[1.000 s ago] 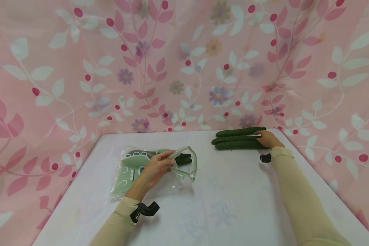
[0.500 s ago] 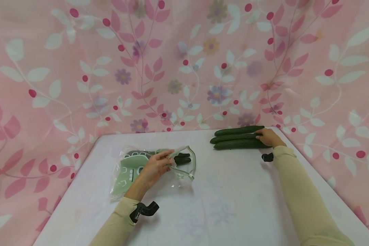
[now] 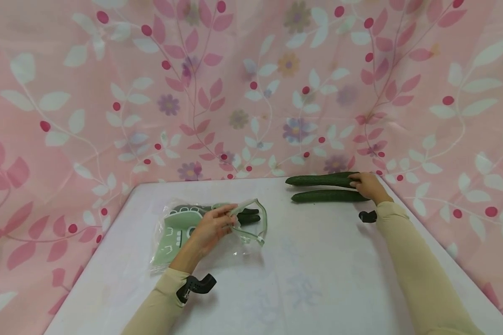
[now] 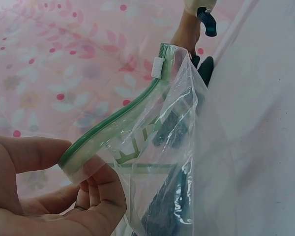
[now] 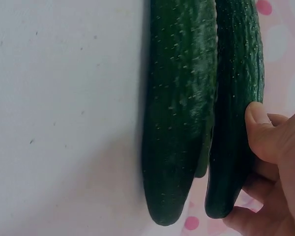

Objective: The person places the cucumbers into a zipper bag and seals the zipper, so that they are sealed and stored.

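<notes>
My left hand (image 3: 209,229) pinches the green-edged mouth of a clear zip bag (image 4: 105,129) between thumb and fingers, holding it agape. Dark cucumbers (image 3: 249,218) lie inside the bag, partly covered by its printed front and by the hand. At the back right of the table, my right hand (image 3: 368,187) grips a cucumber (image 5: 235,93) near one end. A second cucumber (image 5: 174,113) lies on the table in front of it. Between these two, the tip of a third cucumber (image 5: 202,164) peeks out in the right wrist view, mostly hidden.
A white cloth covers the table (image 3: 276,279). Close behind its far edge hangs a pink floral curtain (image 3: 251,116). The bag has a white slider (image 4: 158,68) on its zip. Small dark specks dot the cloth near the cucumbers.
The right hand has drawn the middle cucumber away from the front one, back and slightly left, so it now overlaps the rear one. The left hand and bag stay put.
</notes>
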Demonstrator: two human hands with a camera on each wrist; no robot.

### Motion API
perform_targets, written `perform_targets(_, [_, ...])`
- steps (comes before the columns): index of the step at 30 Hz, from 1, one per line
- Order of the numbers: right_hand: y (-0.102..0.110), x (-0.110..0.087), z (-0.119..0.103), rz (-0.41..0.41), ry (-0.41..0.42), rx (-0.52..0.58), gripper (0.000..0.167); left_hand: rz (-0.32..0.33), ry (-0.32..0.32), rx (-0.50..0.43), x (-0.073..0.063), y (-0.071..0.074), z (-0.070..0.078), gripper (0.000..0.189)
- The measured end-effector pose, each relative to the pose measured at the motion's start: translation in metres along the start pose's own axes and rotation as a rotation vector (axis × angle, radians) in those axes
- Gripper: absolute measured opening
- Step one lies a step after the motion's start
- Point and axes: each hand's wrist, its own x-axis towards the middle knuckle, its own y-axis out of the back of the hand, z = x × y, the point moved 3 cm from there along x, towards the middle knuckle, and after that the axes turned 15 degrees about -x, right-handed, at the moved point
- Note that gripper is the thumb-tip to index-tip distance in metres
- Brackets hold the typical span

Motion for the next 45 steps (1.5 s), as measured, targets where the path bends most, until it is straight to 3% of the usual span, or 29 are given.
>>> perform_targets(7, [0.008, -0.014, -0.009, 0.056, 0.023, -0.035, 0.036, -0.008, -0.007, 0.018, 0.002, -0.001, 0.001, 0.051])
perform_targets(15, [0.001, -0.035, -0.016, 0.055, -0.035, -0.054, 0.037, -0.009, 0.003, 0.014, 0.003, -0.002, 0.0, 0.05])
perform_targets(21, [0.002, -0.036, -0.024, 0.074, -0.046, -0.07, 0.036, 0.006, 0.0, 0.024, 0.002, -0.001, 0.003, 0.051])
perform_targets(36, [0.0, -0.038, -0.021, 0.056, 0.082, -0.087, 0.046, 0.008, 0.005, 0.026, -0.001, 0.001, 0.002, 0.049])
perform_targets(45, [-0.004, -0.044, -0.018, 0.072, 0.02, -0.088, 0.046, -0.002, 0.007, 0.024, -0.001, -0.001, 0.002, 0.052])
